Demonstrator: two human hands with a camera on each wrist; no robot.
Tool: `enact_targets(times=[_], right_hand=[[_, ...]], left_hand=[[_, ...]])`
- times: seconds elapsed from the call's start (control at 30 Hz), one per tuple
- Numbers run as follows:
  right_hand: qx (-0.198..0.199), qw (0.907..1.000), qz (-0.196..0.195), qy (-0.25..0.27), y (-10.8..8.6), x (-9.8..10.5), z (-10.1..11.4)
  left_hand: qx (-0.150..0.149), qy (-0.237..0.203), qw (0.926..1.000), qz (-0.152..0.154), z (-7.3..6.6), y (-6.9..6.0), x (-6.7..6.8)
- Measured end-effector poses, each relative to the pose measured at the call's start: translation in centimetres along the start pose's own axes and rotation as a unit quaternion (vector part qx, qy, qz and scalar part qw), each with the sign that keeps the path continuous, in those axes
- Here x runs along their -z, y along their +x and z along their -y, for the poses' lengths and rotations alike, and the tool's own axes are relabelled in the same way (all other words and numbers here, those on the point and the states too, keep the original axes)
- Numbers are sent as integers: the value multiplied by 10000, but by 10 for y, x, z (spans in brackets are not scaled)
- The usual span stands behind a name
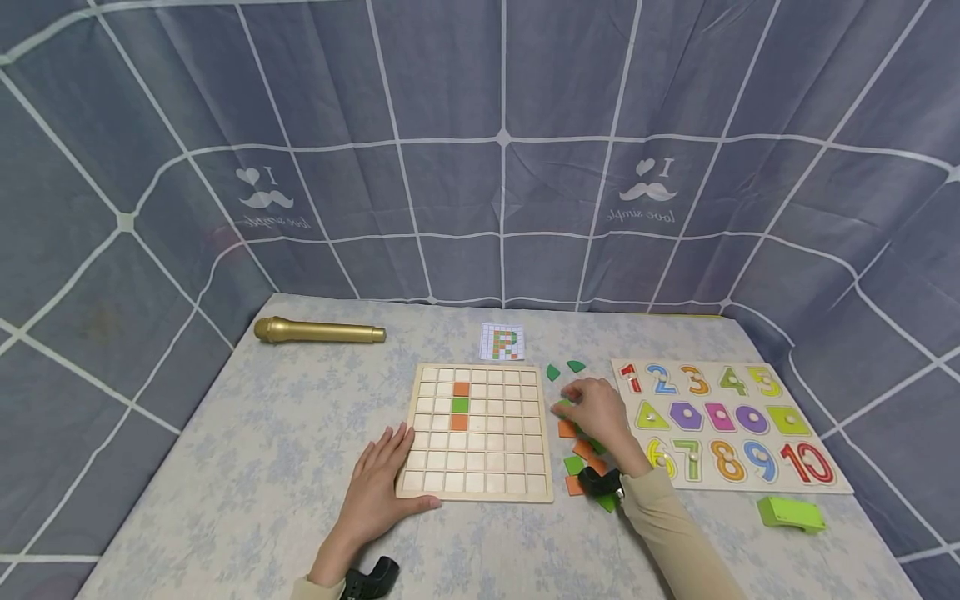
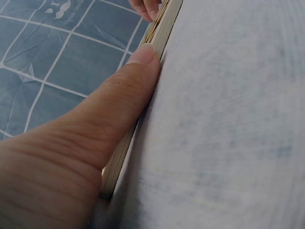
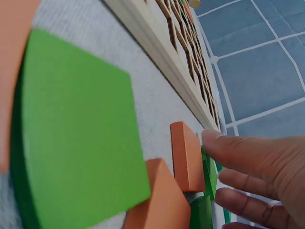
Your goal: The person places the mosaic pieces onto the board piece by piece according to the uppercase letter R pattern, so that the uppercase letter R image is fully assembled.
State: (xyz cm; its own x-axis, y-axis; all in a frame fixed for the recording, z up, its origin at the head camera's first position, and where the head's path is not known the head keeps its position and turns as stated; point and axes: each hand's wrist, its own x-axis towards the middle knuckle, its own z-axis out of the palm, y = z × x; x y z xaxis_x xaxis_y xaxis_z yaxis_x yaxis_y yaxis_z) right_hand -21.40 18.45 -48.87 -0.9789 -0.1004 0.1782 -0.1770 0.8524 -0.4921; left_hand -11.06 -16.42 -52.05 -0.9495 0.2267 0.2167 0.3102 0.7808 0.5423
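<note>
A wooden grid board (image 1: 482, 497) lies on the table, with an orange tile (image 1: 461, 389), a green tile (image 1: 460, 405) and another orange tile (image 1: 459, 422) stacked in one column of its squares. My left hand (image 1: 378, 479) rests at its lower left corner, fingers along the left side, thumb (image 2: 126, 86) against the front edge. Right of the board, my right hand (image 1: 603, 417) reaches over a loose pile of orange and green tiles. Its thumb and fingers are apart around a green tile (image 3: 209, 174); whether they touch it is unclear. A large green tile (image 3: 81, 129) lies near that wrist.
Behind the board lies a pattern card (image 1: 502, 342). Two rounded green pieces, one a dark green piece (image 1: 553, 372), lie past the pile. A number puzzle board (image 1: 727, 425) and a lime green block (image 1: 791, 514) are at right, a gold microphone (image 1: 318, 331) at far left.
</note>
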Motion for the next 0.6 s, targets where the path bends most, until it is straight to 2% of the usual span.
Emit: enact_targets(times=[0.27, 0.6], right_hand=[[-214, 9995, 98, -216, 1, 2, -1], [-662, 9959, 495, 354, 3, 1, 2]], left_hand=[[30, 34, 10000, 75, 0, 1, 1], [74, -20, 9999, 143, 0, 1, 2]])
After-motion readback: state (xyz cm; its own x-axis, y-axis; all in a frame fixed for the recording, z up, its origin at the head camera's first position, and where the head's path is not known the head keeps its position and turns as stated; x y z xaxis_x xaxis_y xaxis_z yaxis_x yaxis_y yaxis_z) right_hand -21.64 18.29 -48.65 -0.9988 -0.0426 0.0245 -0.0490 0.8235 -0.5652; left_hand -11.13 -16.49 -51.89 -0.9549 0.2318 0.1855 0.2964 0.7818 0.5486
